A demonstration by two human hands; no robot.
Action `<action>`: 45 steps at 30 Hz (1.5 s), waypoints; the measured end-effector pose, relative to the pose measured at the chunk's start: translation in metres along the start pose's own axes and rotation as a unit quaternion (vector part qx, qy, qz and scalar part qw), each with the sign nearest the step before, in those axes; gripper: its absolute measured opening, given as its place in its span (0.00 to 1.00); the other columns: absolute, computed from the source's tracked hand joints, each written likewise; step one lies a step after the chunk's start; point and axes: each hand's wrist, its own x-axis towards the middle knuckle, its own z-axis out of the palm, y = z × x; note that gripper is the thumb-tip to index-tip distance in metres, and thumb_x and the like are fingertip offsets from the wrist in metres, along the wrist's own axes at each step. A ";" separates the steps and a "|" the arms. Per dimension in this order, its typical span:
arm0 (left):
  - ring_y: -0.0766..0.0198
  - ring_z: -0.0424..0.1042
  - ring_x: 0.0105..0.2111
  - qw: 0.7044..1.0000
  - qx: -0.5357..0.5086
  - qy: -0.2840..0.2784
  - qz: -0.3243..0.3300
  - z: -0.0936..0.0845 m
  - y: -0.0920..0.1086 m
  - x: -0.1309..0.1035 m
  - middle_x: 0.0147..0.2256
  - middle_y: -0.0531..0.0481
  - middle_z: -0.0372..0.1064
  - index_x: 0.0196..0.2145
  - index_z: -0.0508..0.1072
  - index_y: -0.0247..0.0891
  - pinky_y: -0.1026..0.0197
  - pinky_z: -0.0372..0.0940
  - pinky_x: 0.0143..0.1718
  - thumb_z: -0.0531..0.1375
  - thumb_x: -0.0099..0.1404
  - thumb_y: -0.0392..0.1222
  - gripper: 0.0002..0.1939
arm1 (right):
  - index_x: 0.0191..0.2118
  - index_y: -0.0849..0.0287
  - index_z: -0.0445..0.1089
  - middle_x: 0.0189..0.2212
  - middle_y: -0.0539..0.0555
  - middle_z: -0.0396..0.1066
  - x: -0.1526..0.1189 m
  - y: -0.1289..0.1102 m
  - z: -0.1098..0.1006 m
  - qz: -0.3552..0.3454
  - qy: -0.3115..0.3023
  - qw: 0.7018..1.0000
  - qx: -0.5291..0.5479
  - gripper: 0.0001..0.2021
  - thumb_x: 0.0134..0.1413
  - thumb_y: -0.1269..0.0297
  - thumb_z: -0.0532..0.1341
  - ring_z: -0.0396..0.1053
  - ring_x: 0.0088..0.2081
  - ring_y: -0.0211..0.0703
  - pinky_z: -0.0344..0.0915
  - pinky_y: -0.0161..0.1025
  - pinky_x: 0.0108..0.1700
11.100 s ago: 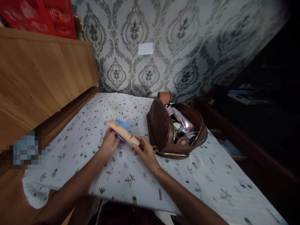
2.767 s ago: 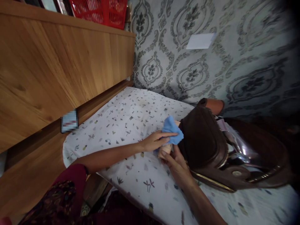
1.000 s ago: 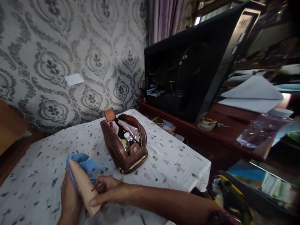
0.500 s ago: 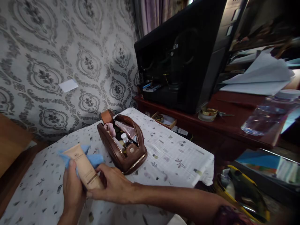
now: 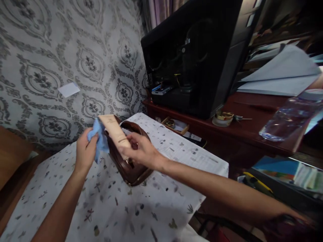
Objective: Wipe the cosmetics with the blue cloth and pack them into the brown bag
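A beige tube (image 5: 114,132) is gripped near its cap end by my right hand (image 5: 142,151), tilted above the open brown bag (image 5: 128,173). The tube and hand hide most of what lies inside the bag. My left hand (image 5: 85,149) pinches a crumpled light blue cloth (image 5: 101,143) just left of the tube, clear of it. Under the bag is a table with a white patterned cloth (image 5: 121,211).
A black screen (image 5: 186,64) stands on a dark red desk (image 5: 242,134) with a gold-rimmed jar (image 5: 223,119), a clear bottle (image 5: 285,117) and papers (image 5: 277,79). Below it sits a small open drawer (image 5: 180,127). A cardboard box (image 5: 12,154) is at the left edge.
Both hands have moved up, the right one carrying the tube over the bag. My left hand has let go of the tube and keeps only the blue cloth. The view has shifted slightly.
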 end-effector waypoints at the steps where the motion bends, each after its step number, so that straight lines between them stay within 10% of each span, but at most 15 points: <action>1: 0.55 0.68 0.38 0.994 0.084 -0.036 0.056 0.000 -0.002 0.006 0.36 0.49 0.69 0.43 0.77 0.41 0.57 0.66 0.44 0.55 0.62 0.43 0.15 | 0.42 0.60 0.68 0.31 0.48 0.71 0.005 -0.002 -0.010 0.008 0.016 0.999 -0.051 0.16 0.54 0.54 0.66 0.68 0.31 0.38 0.59 0.33 0.31; 6: 0.50 0.67 0.47 0.876 0.403 -0.170 0.204 0.007 -0.005 0.018 0.44 0.43 0.63 0.55 0.76 0.48 0.56 0.66 0.42 0.49 0.64 0.32 0.27 | 0.42 0.60 0.69 0.31 0.51 0.73 0.027 -0.013 -0.042 0.024 0.017 0.947 -0.320 0.17 0.52 0.54 0.66 0.69 0.31 0.42 0.55 0.36 0.30; 11: 0.49 0.66 0.48 0.813 0.475 -0.236 0.241 0.017 -0.007 0.018 0.45 0.42 0.62 0.54 0.75 0.49 0.56 0.66 0.38 0.50 0.65 0.29 0.26 | 0.47 0.61 0.69 0.37 0.58 0.76 0.039 -0.015 -0.041 0.017 -0.038 0.906 -0.420 0.17 0.53 0.58 0.63 0.73 0.35 0.50 0.55 0.37 0.31; 45: 0.52 0.66 0.44 0.890 0.355 -0.165 0.234 0.018 -0.036 0.009 0.40 0.44 0.62 0.47 0.76 0.41 0.55 0.66 0.44 0.47 0.63 0.28 0.24 | 0.43 0.63 0.75 0.39 0.63 0.79 0.080 -0.014 -0.010 0.055 -0.263 0.813 -0.517 0.17 0.46 0.62 0.63 0.78 0.39 0.57 0.70 0.40 0.36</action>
